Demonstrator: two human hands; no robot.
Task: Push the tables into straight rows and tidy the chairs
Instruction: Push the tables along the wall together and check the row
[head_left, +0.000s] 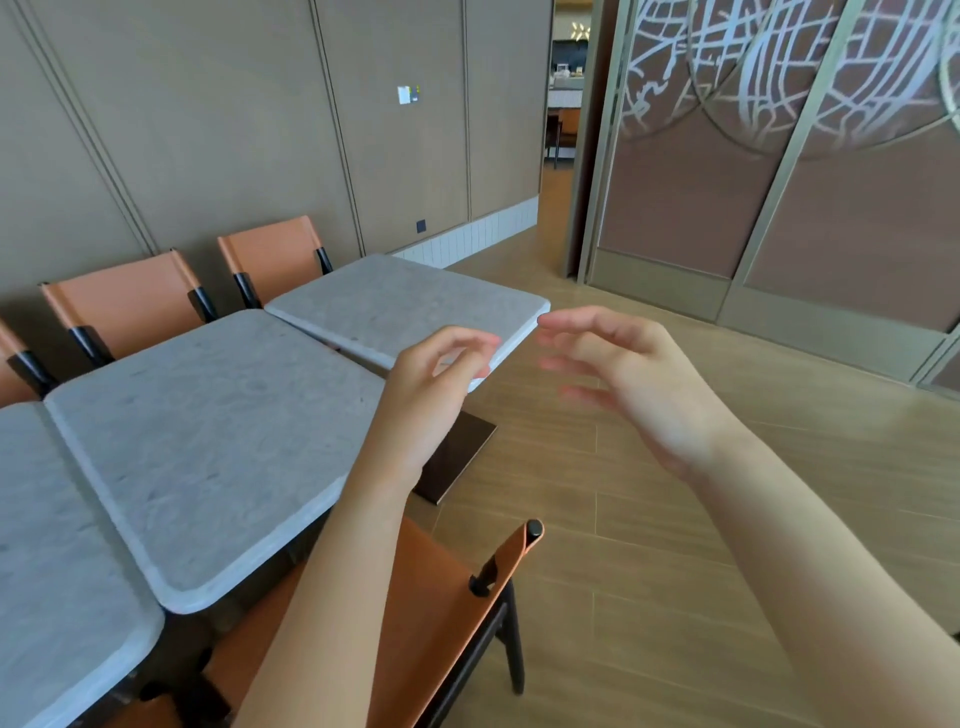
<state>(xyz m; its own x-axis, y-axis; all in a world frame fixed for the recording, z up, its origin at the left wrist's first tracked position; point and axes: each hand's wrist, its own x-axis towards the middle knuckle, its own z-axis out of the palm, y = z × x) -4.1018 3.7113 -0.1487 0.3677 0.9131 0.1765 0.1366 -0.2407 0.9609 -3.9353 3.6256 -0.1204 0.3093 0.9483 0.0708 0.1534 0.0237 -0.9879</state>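
Three grey stone-topped tables stand in a row: a far table, a middle table and a near table at the left edge. The far table sits turned out of line with the middle one, a gap between them. My left hand hovers with loosely curled fingers over the far table's near right edge and holds nothing. My right hand floats open just off that table's right corner, fingers relaxed. An orange chair stands below my arms, tucked under the middle table.
Two orange chairs stand between the tables and the brown panelled wall; a third shows at the far left. The far table's dark base plate rests on the wood floor. Patterned sliding panels and a doorway stand to the right.
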